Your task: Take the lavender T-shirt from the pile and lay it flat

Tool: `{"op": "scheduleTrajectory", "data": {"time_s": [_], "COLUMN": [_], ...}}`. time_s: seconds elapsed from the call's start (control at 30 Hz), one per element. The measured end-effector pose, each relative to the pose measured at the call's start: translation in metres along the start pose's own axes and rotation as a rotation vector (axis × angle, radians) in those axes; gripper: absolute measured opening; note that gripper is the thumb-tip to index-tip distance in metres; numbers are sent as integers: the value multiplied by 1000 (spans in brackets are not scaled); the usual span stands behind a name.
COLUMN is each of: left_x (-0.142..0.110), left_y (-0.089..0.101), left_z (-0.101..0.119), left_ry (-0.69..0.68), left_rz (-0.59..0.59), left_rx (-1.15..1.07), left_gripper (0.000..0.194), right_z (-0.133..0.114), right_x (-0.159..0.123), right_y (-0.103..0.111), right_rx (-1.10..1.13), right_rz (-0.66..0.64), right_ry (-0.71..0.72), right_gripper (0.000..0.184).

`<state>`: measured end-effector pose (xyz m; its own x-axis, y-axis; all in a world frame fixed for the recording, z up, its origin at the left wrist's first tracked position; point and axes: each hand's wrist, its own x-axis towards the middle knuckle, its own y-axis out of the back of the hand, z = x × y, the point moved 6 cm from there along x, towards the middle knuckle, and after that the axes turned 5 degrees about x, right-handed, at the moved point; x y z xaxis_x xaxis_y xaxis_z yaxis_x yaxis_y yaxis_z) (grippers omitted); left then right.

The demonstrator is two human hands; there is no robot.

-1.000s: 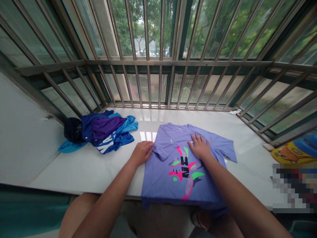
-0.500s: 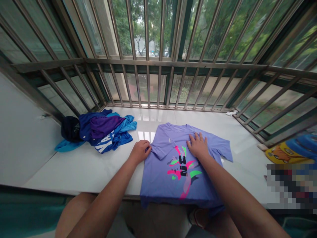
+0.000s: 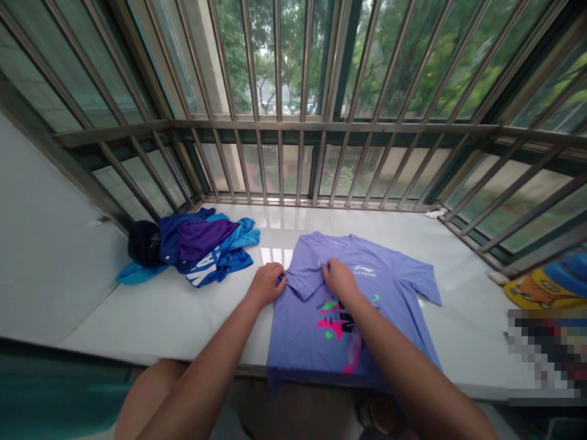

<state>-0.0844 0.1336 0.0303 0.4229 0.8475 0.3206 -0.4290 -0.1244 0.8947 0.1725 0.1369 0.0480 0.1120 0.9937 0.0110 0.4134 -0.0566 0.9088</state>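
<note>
A lavender T-shirt (image 3: 389, 287) lies front up on the white ledge, its lower edge hanging over the front. It has a white chest logo and a pink, green and black print. The sleeve on the left is folded in over the shirt's front, while the one on the right spreads outward. My left hand (image 3: 266, 286) is closed on the shirt's left edge by that folded sleeve. With fingers drawn together, my right hand (image 3: 340, 280) grips the folded sleeve's end near the chest; its fingertips are partly hidden. My right forearm covers part of the print.
On the left, a pile of blue and purple clothes (image 3: 206, 238) lies beside a dark cap (image 3: 143, 243). Metal window bars (image 3: 279, 165) close off the back. A yellow and blue container (image 3: 545, 284) stands at the right, above a blurred-out patch. A white wall rises at far left.
My right hand has moved left from the chest to the folded sleeve, and its spread fingers have closed. The chest logo is uncovered. My left hand stays at the shirt's edge; the view shifted slightly.
</note>
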Motion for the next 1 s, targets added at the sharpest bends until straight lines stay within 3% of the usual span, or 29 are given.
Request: {"op": "scheduleTrajectory", "data": {"time_s": [0.2,0.47,0.6,0.7,1.0], "left_x": [1,0,2,4,3], "left_y": [-1,-7,-10,-10,-5], "left_z": [-3,-9,-15,-18,-20], "left_ry": [8,11,10,-2,53], "left_rz": [1,-3,15,22,64], "left_rx": [-27,-47,-84,-126,-155], "left_gripper": [13,32,19,9,9], "right_z": [14,31,30,30,28], "right_x": [-8,-27,-35,-38,-54], "right_y": [6,-13,-16,-11,7], "right_rx": [279,756,936,1014,1019], "right_rz": [59,-13,-27,-4,16], "right_ry": [-73,-199,-223,-229,-163], "right_gripper": [18,12,19,24,49]}}
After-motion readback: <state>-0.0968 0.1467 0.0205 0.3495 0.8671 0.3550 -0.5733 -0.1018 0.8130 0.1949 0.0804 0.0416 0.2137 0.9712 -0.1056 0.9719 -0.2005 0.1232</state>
